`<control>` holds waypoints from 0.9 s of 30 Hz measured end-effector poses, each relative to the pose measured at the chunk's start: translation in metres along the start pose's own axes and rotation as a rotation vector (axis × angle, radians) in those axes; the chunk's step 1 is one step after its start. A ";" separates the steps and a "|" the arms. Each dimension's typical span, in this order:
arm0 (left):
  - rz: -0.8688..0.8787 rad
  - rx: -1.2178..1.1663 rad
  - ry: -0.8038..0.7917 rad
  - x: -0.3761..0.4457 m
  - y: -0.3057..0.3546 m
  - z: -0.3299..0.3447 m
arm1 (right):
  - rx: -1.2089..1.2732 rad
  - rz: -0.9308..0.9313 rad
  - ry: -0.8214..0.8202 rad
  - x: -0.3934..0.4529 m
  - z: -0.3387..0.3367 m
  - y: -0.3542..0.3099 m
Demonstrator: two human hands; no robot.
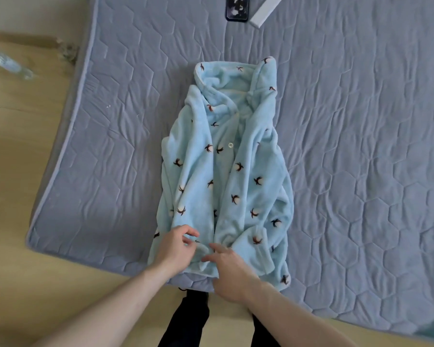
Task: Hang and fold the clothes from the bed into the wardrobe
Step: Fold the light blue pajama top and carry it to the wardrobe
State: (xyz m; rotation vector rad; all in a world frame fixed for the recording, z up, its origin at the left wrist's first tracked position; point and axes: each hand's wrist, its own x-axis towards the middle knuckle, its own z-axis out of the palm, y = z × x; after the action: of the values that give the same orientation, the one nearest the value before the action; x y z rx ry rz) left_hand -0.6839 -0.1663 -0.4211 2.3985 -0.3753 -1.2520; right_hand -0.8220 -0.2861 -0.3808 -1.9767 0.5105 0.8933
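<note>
In the middle of the frame, on the grey quilted bed (361, 121), a light-blue fleece pyjama top (226, 171) lies collar-up toward the top, both sleeves already folded in over its buttoned front, so the fold looks roughly half done. At its lower hem the left hand (176, 249) has loosely curled fingers that seem to pinch the fleece, and the right hand (229, 269) rests on it with fingers spread; doubling the hem up to the collar and carrying it to the wardrobe, which is out of view, remain. No readable writing shows on the top, the dark phone (237, 8) or the white box (266, 10) at the top edge.
</note>
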 end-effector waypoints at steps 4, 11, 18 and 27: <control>-0.044 -0.098 -0.035 0.003 -0.001 0.015 | 0.124 0.118 0.472 -0.005 0.006 0.030; -0.095 -0.110 -0.143 0.011 0.018 0.042 | 0.062 0.438 0.220 -0.017 0.007 0.091; 0.019 -0.096 0.028 0.012 0.016 0.021 | -0.061 0.327 0.267 -0.024 0.042 0.097; -0.339 -0.063 0.241 0.010 -0.055 -0.026 | 0.558 0.752 0.735 -0.008 0.040 0.103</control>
State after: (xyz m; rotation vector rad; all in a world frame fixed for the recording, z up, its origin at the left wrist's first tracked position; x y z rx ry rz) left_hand -0.6543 -0.1161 -0.4411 2.5922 0.1461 -1.0656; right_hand -0.9093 -0.3063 -0.4453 -1.5227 1.7899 0.3180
